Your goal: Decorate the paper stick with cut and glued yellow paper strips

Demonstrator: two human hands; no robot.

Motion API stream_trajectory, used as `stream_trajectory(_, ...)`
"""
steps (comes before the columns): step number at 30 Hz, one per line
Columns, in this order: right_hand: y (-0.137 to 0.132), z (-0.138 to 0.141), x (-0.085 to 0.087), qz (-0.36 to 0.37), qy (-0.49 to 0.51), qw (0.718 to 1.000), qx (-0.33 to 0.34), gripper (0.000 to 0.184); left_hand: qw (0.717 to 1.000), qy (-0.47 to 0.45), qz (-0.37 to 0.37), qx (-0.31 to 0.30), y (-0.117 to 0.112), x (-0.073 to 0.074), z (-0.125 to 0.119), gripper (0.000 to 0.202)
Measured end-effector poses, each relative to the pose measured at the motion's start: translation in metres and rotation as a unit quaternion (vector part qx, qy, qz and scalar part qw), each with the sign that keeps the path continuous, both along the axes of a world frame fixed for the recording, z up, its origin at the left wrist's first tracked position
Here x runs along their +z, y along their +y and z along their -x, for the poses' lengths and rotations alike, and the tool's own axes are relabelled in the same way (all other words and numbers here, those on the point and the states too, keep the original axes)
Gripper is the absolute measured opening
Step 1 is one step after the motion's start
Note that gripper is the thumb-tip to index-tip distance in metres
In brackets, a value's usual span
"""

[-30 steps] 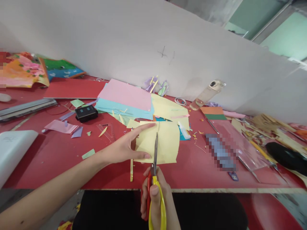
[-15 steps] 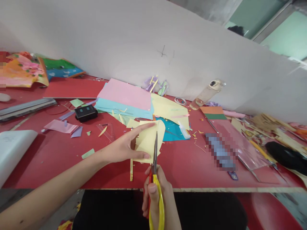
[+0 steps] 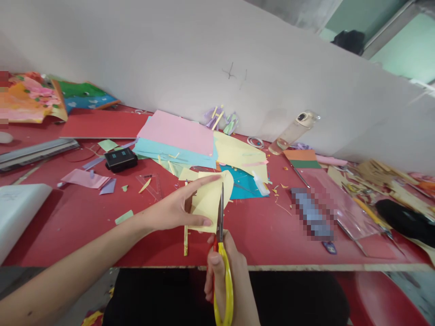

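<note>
My left hand (image 3: 181,203) grips a pale yellow sheet of paper (image 3: 210,203) by its left side, thumb on the near face and index finger along the top edge. In my right hand (image 3: 227,267) is a pair of scissors (image 3: 228,290) with one yellow and one red handle. The blades point away from me and lie along the right part of the yellow paper. Part of the red handle is hidden behind my fingers. Below the paper, a pencil (image 3: 186,242) rests on the table, its upper part covered by the sheet and hand.
Pink sheets (image 3: 181,133) and blue sheets (image 3: 170,153) lie behind. A white glue bottle (image 3: 261,183), a black box (image 3: 120,159), a clear set square (image 3: 151,186) and paper scraps surround my hands. A water bottle (image 3: 294,133) leans near the wall on the red table (image 3: 265,244).
The scissors and my right hand have shifted slightly to the right, and the blades look closer together. My left hand holds the paper almost unmoved.
</note>
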State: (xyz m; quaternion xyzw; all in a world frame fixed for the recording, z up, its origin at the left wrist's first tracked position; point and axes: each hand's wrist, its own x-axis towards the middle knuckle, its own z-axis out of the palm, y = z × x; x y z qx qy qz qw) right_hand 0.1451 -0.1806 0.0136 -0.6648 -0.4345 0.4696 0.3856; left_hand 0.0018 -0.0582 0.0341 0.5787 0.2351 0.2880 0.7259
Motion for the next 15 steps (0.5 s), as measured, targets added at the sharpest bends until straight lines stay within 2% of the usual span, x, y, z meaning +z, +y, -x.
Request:
stream_trajectory(5, 0.001, -0.001, 0.003, -0.014, -0.034, 0.999, -0.006, 0.071, 1.000, 0.005, -0.014, -0.003, -0.001, -0.001, 0.001, 0.083)
stream_trajectory(15, 0.006, 0.001, 0.011, -0.029, -0.028, 0.999, -0.009, 0.078, 0.999, 0.036, -0.036, -0.011, -0.002, -0.002, 0.000, 0.087)
